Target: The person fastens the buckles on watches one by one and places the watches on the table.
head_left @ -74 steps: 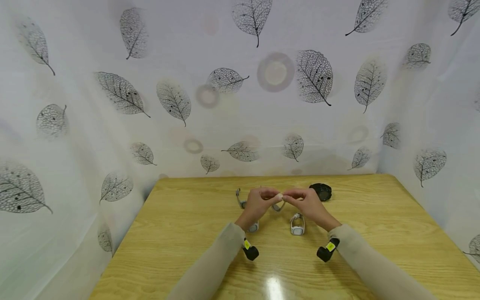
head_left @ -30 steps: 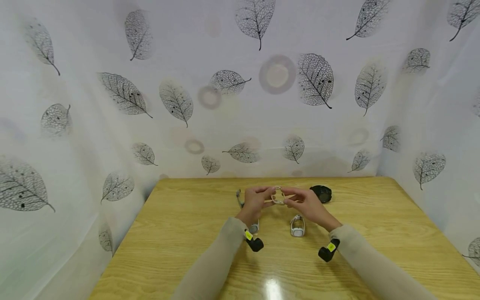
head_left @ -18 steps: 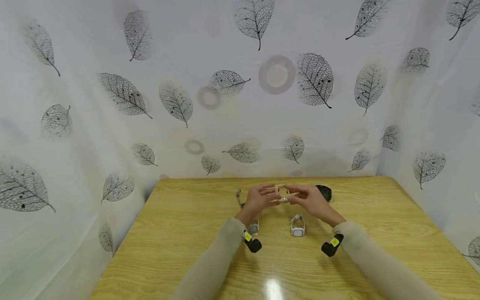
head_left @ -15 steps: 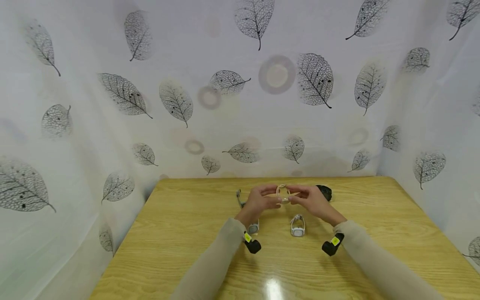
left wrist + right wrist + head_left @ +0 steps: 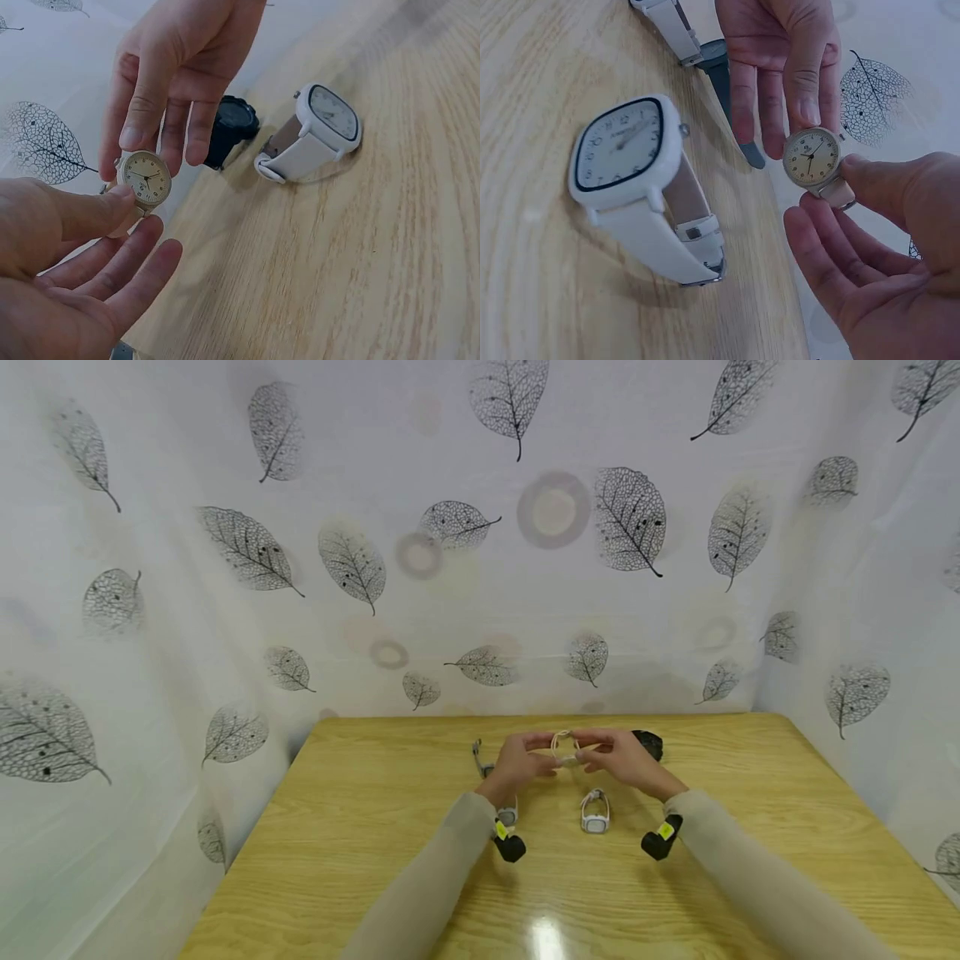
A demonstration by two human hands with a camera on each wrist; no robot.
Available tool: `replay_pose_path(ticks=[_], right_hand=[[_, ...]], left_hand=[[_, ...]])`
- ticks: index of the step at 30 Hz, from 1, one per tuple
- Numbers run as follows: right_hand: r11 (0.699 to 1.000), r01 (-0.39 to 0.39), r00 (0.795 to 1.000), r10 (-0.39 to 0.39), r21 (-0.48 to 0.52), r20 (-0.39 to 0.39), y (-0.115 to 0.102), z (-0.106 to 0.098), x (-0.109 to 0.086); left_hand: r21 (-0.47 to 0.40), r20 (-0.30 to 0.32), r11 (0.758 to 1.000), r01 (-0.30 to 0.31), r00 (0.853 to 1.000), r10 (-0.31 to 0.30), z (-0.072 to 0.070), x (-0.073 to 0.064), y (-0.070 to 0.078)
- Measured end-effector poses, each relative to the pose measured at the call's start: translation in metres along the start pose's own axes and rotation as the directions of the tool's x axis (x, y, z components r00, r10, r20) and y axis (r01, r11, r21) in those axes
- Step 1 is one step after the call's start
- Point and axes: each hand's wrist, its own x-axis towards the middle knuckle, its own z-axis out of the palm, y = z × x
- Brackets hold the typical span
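Observation:
Both hands hold a small wristwatch (image 5: 567,762) with a round cream dial and pale strap, raised above the table. Its strap makes a loop standing up between the hands. My left hand (image 5: 520,760) pinches one side, its thumb at the edge of the case in the left wrist view. From the other side my right hand (image 5: 624,762) pinches the watch between thumb and fingers. The dial (image 5: 811,157) faces the wrist cameras. Nearest on the table, a white square-faced watch (image 5: 596,823) sits with its strap looped.
On the wooden table (image 5: 360,827) a second white watch (image 5: 508,816) lies partly behind the left wrist. A grey watch (image 5: 478,756) is left of the left hand. The right hand partly covers a black watch (image 5: 651,743). A leaf-patterned curtain (image 5: 480,577) encloses the table's far side and flanks.
Earlier the fingertips met at the strap, with the watch hanging below. Since then the hands have parted and the watch has come up as an upright loop, shifted slightly right.

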Motion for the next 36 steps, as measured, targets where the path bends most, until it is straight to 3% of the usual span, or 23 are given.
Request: replay_pose_path(ticks=[7, 14, 22, 36], right_hand=[[0.997, -0.075, 0.997, 0.074, -0.013, -0.001, 0.007, 0.001, 0.012], [0.989, -0.130, 0.991, 0.129, -0.071, -0.023, 0.010, 0.006, 0.020], [0.980, -0.181, 0.983, 0.177, -0.086, -0.053, 0.011, 0.011, 0.026], [0.981, -0.194, 0.980, 0.193, -0.022, -0.041, 0.016, 0.011, 0.031]], left_hand=[[-0.019, -0.030, 0.997, 0.072, 0.997, -0.072, 0.002, 0.013, -0.002], [0.018, -0.070, 0.996, 0.088, 0.994, -0.087, 0.006, 0.023, -0.009], [0.087, -0.160, 0.992, 0.089, 0.984, -0.074, 0.012, 0.031, -0.013], [0.147, -0.188, 0.982, 0.121, 0.978, -0.092, 0.015, 0.035, -0.009]])
